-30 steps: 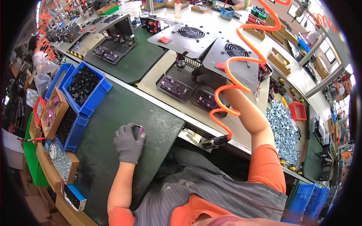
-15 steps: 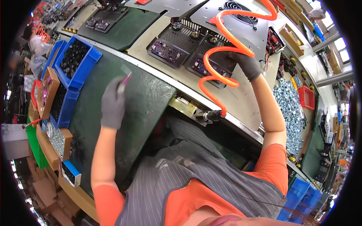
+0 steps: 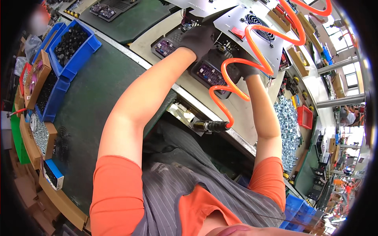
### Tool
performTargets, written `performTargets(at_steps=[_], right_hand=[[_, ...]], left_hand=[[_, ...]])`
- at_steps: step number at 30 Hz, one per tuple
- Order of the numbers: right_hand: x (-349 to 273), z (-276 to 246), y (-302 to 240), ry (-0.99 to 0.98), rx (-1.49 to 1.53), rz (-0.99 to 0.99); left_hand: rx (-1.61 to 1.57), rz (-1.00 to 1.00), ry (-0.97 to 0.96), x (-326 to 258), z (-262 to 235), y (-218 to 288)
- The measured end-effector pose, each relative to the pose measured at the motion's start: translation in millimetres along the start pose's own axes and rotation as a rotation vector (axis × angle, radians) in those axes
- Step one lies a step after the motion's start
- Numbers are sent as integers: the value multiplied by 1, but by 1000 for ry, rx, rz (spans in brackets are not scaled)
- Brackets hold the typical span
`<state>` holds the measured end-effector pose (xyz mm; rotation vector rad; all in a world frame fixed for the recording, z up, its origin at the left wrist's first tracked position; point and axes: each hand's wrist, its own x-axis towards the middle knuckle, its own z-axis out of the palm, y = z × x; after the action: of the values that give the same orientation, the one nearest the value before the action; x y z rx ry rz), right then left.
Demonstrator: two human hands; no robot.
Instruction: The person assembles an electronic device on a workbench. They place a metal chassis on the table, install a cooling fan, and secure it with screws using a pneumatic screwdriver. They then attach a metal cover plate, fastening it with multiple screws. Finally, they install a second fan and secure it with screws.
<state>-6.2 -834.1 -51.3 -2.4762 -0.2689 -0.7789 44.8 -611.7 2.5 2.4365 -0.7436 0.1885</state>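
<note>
My left hand (image 3: 198, 40), in a dark grey glove, reaches over the black plates by the edge of a silver fan panel (image 3: 232, 23). Its fingertips are too dark to show what they hold. My right hand (image 3: 245, 67), gloved alike, is at the right side of the right black plate (image 3: 204, 59), below the panel; its fingers are hidden. That plate carries a purple circuit board (image 3: 210, 74). A second purple board (image 3: 164, 47) shows on the left plate, partly covered by my left arm. An orange coiled air hose (image 3: 236, 61) hangs in front of my right hand.
The hose ends in a black coupling (image 3: 217, 126) at the bench edge. Blue bins (image 3: 92, 45) with black parts stand at left, beside cardboard boxes (image 3: 43, 84). Right of the bench lie a pile of shiny metal fasteners (image 3: 286, 129) and a red tray (image 3: 304, 117).
My left hand has moved right and away from me, from above the green mat to the plates; the pink item at its fingers no longer shows. The silver fan panel has shifted and tilted.
</note>
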Motion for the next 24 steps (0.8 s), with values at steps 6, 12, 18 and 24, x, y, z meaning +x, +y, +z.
performTargets(at_steps=[6, 12, 18, 24], right_hand=[[12, 16, 2, -43, -28, -3], [22, 21, 3, -115, -40, -1], [30, 25, 4, -216, -60, 16], [42, 26, 8, -459, -69, 87]], left_hand=[[95, 164, 80, 20, 34, -9], [-18, 244, 232, 36, 60, -14], [4, 169, 161, 34, 52, -4], [6, 153, 167, -11, -6, -23]])
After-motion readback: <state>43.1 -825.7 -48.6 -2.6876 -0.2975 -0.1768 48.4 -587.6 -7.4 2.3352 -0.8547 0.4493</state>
